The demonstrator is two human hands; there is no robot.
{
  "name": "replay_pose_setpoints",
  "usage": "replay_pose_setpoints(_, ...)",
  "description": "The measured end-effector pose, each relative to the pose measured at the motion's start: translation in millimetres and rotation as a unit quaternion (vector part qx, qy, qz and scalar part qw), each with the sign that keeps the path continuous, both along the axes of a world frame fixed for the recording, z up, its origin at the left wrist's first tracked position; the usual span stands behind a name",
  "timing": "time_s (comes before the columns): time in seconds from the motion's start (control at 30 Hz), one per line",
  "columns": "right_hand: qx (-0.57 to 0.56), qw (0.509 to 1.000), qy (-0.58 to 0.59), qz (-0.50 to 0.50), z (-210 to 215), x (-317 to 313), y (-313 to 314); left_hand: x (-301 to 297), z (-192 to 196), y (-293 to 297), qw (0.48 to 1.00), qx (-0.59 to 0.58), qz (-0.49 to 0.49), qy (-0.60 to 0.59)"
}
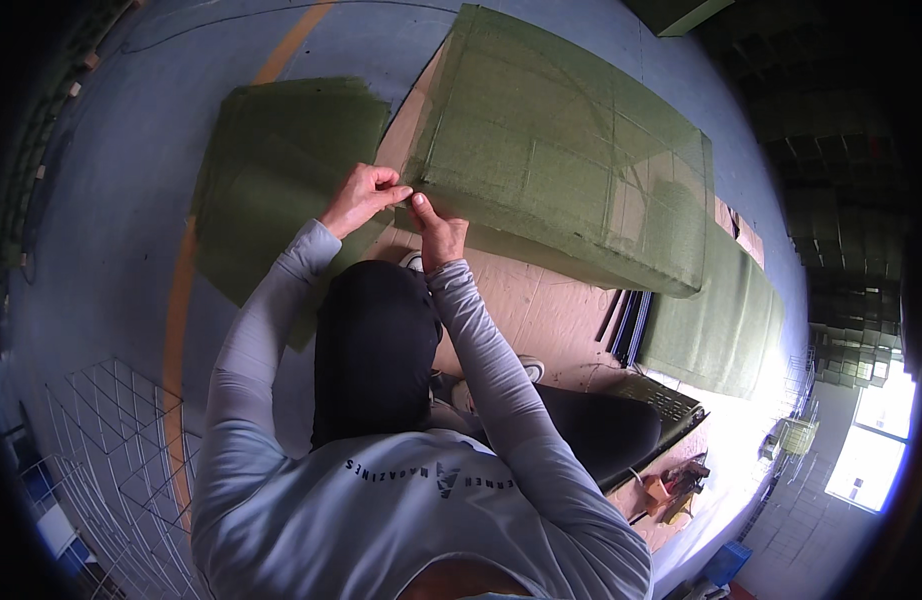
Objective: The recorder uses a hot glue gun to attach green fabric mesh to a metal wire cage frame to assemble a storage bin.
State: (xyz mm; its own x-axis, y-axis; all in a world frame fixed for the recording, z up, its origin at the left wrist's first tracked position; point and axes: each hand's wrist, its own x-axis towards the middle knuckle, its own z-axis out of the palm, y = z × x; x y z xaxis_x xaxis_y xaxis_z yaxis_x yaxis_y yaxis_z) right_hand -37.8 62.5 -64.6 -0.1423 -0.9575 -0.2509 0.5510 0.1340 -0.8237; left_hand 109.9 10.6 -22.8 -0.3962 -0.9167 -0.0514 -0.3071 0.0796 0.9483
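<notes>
A large box-shaped frame covered in green mesh (561,130) lies in front of me, with thin wires showing through the cover. Both hands meet at its near left corner. My left hand (363,200) pinches the mesh edge between thumb and fingertips. Close beside it, my right hand (441,235) has its thumb pressed on the same edge; its fingers are partly hidden behind the mesh. Whether something small sits between the fingertips cannot be made out. Left of the box, a flat piece of green mesh (291,170) is spread on the blue-grey floor.
Brown board (521,300) covers the floor under the box. To the right are black rods (631,325), another green mesh piece (716,330), a dark perforated tray (666,405) and an orange container of tools (663,495). A wire rack (111,430) stands at the left.
</notes>
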Motion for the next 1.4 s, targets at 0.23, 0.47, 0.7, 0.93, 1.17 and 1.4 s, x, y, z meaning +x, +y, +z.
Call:
replay_pose_setpoints(0.23,-0.010,1.000,0.019,0.006,-14,0,-4,-3,-9,3,0.998,-0.053,0.042,0.002)
replay_pose_setpoints(0.47,0.012,0.999,0.031,0.023,-23,0,-8,-9,-14,11,0.990,-0.104,0.097,0.014)
replay_pose_setpoints(0.7,0.004,1.000,0.031,0.000,-20,4,-9,-10,-9,12,0.990,-0.103,0.094,-0.005)
replay_pose_setpoints(0.93,0.002,0.999,0.041,-0.027,-15,5,-10,-11,-16,11,0.989,-0.118,0.092,-0.006)
replay_pose_setpoints(1.17,-0.014,0.998,0.054,-0.027,-13,5,-13,-15,-22,12,0.975,-0.182,0.125,-0.041)
replay_pose_setpoints(1.4,-0.017,0.998,0.057,-0.027,-9,5,-13,-15,-20,12,0.986,-0.111,0.125,-0.028)
